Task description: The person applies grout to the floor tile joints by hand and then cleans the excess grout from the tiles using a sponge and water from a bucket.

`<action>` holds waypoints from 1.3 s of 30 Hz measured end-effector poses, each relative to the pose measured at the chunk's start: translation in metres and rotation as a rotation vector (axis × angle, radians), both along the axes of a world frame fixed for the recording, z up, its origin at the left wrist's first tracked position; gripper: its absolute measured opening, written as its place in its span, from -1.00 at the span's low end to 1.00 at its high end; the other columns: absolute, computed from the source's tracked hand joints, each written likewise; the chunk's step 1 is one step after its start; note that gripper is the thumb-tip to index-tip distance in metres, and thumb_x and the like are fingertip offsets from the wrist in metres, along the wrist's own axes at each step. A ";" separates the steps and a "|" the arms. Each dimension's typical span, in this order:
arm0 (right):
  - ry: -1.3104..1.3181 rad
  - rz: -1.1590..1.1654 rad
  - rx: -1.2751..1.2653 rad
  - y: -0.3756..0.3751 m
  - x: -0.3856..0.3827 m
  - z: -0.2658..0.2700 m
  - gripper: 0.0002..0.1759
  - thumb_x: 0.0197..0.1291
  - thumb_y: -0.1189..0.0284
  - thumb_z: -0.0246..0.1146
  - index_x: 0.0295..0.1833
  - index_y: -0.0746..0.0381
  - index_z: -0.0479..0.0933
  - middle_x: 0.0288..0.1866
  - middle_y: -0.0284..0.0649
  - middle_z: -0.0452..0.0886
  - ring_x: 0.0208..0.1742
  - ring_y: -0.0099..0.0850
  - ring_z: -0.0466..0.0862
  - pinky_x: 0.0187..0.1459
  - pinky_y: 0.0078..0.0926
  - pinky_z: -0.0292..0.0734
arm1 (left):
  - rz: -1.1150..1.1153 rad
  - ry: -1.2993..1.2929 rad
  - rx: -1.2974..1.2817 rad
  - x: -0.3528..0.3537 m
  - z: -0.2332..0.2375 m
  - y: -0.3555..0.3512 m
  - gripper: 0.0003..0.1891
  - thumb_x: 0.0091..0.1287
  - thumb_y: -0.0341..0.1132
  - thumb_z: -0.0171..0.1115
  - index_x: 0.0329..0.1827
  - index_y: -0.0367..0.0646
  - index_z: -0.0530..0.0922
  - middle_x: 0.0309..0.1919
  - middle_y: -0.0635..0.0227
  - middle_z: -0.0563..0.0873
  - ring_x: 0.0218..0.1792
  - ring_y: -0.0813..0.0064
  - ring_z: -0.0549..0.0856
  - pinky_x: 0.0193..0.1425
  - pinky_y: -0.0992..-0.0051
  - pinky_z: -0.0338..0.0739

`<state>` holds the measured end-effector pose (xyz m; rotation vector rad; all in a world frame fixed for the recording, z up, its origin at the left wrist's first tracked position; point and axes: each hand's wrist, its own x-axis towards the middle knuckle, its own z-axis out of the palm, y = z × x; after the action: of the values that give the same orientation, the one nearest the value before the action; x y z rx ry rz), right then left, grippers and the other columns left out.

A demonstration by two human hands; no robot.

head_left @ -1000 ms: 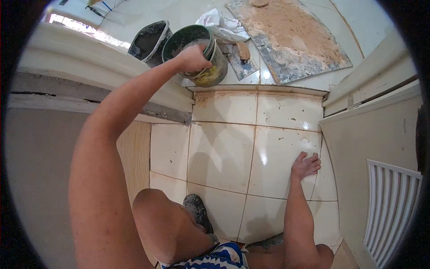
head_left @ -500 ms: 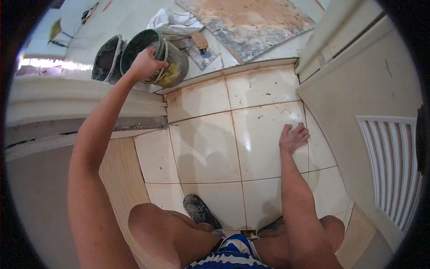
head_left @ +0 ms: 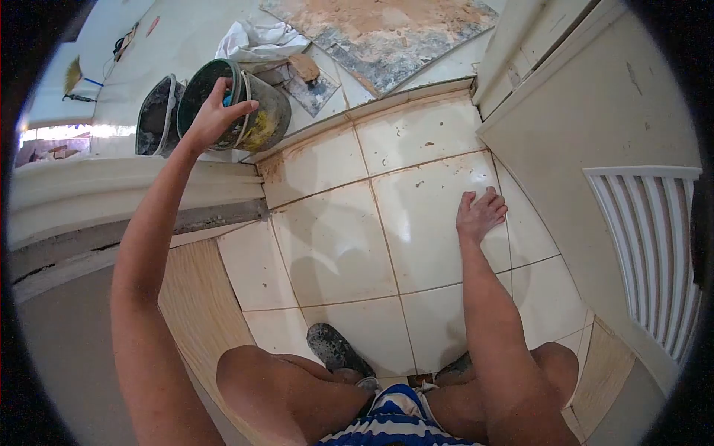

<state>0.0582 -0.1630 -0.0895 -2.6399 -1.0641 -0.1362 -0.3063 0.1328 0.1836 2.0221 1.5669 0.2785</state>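
My left hand is over the mouth of a tilted dark green bucket with yellow stains on its side. Its thumb reaches across the rim and is spread from the index finger; the other fingers are partly hidden. A small blue thing shows between thumb and index finger, too little of it to name. Leaning on the white tiled floor, my right hand has its fingers apart and holds nothing.
Left of the green bucket is a dark container. Beyond the raised sill lie a white cloth, a small dirty board and a large mortar-covered board. A door with a white vent stands at right.
The view has shifted, moving the scene left. My left hand has turned, its thumb and index finger now further apart, and the blue thing has come into sight. My right hand stays on the floor.
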 end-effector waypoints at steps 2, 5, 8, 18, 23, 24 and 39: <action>0.000 -0.002 -0.003 0.000 0.000 0.001 -0.56 0.15 0.19 0.14 0.07 0.22 0.38 -0.06 -0.03 0.40 0.00 -0.09 0.36 -0.03 -0.04 0.27 | 0.025 -0.002 -0.034 0.000 -0.001 0.002 -0.43 0.15 -0.02 0.41 0.04 -0.27 0.45 -0.13 0.27 0.62 -0.09 0.49 0.58 0.10 0.51 0.43; -0.004 0.006 0.011 0.000 0.000 0.001 -0.56 0.15 0.19 0.13 0.05 0.23 0.38 -0.07 -0.03 0.40 0.00 -0.09 0.36 -0.03 -0.05 0.28 | 0.047 -0.074 -0.047 0.001 0.000 0.001 -0.46 0.15 0.04 0.41 -0.04 -0.22 0.47 -0.21 0.34 0.59 -0.15 0.54 0.55 0.04 0.56 0.41; -0.001 0.002 -0.025 0.000 0.001 0.000 -0.58 0.15 0.19 0.13 0.03 0.23 0.38 -0.08 -0.03 0.41 -0.02 -0.08 0.38 -0.05 -0.05 0.28 | 0.060 -0.054 -0.092 -0.003 -0.003 0.008 -0.51 0.22 -0.01 0.39 -0.03 -0.18 0.45 -0.24 0.36 0.58 -0.21 0.60 0.56 -0.07 0.53 0.47; -0.065 0.021 0.035 0.000 0.000 0.000 -0.56 0.15 0.18 0.14 0.04 0.24 0.39 -0.12 -0.04 0.42 -0.06 -0.08 0.39 -0.09 -0.04 0.30 | 0.006 0.145 0.260 0.004 -0.002 0.001 -0.42 0.04 0.05 0.50 -0.51 -0.20 0.29 -0.61 0.44 0.34 -0.51 0.61 0.32 -0.38 0.51 0.35; -0.084 0.023 0.006 0.000 0.001 -0.001 -0.55 0.15 0.18 0.15 0.06 0.25 0.39 -0.13 -0.04 0.42 -0.06 -0.08 0.39 -0.10 -0.04 0.30 | 0.056 0.191 0.250 0.006 -0.001 0.000 -0.48 0.06 0.00 0.48 -0.50 -0.25 0.38 -0.62 0.32 0.48 -0.50 0.58 0.40 -0.33 0.46 0.42; -0.084 0.023 0.008 0.000 0.000 -0.001 -0.55 0.15 0.18 0.15 0.05 0.26 0.39 -0.13 -0.04 0.42 -0.06 -0.07 0.39 -0.10 -0.05 0.30 | 0.064 0.204 0.230 0.008 0.001 -0.002 -0.54 0.07 -0.03 0.47 -0.44 -0.26 0.46 -0.59 0.29 0.55 -0.49 0.56 0.48 -0.30 0.44 0.46; -0.072 0.023 0.003 -0.001 0.000 -0.001 -0.56 0.15 0.19 0.15 0.05 0.25 0.41 -0.12 -0.05 0.43 -0.06 -0.10 0.39 -0.10 -0.06 0.30 | 0.092 0.135 0.086 0.008 -0.003 0.003 -0.64 0.17 -0.13 0.37 -0.15 -0.25 0.68 -0.44 0.22 0.75 -0.40 0.45 0.73 -0.23 0.40 0.58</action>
<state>0.0584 -0.1640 -0.0901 -2.6370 -1.1160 -0.2292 -0.2985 0.1359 0.1804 2.0749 1.7612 0.2528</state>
